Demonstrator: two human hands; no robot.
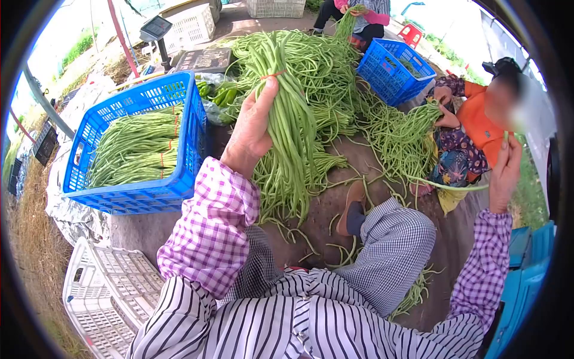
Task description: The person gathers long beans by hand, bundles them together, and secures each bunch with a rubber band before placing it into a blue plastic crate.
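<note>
Up in front of me, my left hand (254, 122) is closed around a bundle of long green beans (290, 131), which hangs down and has a red band near its top. Off to the right, my right hand (506, 170) is raised, its fingers pinched on a single long bean (457, 186) that stretches leftward. Behind the bundle lies a big heap of loose green beans (335, 78). A blue crate (134, 194) at the left holds banded bundles of beans.
A person in orange (481, 122) sits at the right holding beans; another (373, 30) handles beans at the top. A second blue crate (391, 78) stands beyond the heap. White crates (113, 293) lie at lower left. A scale (156, 29) stands behind the left crate.
</note>
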